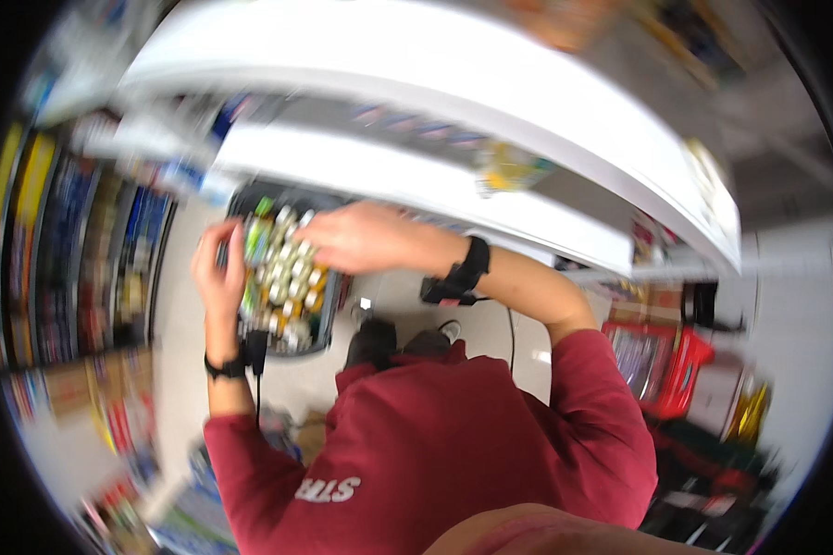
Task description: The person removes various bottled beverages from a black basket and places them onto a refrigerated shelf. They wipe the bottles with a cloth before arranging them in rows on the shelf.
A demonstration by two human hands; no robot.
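Note:
A dark plastic crate (327, 322) stands on the floor before me, filled with many small bottles (284, 274) that have pale caps. Some of them show green or orange-yellow contents. My left hand (221, 270) is at the crate's left side, thumb and fingers apart, with nothing visible between them. Over the upper right part of the crate reaches my right hand (354, 239), its fingers pointing left just above the caps. Blur hides whether those fingers grip a bottle. Each wrist wears a black strap with a small device.
White shelves (389, 159) curve across the front, with a yellow-labelled item (507, 166) on one of them. Racks of packed goods (83, 243) line the left. Red packages (677, 368) and cardboard boxes stand at right. Pale floor tiles (187, 305) show around the crate.

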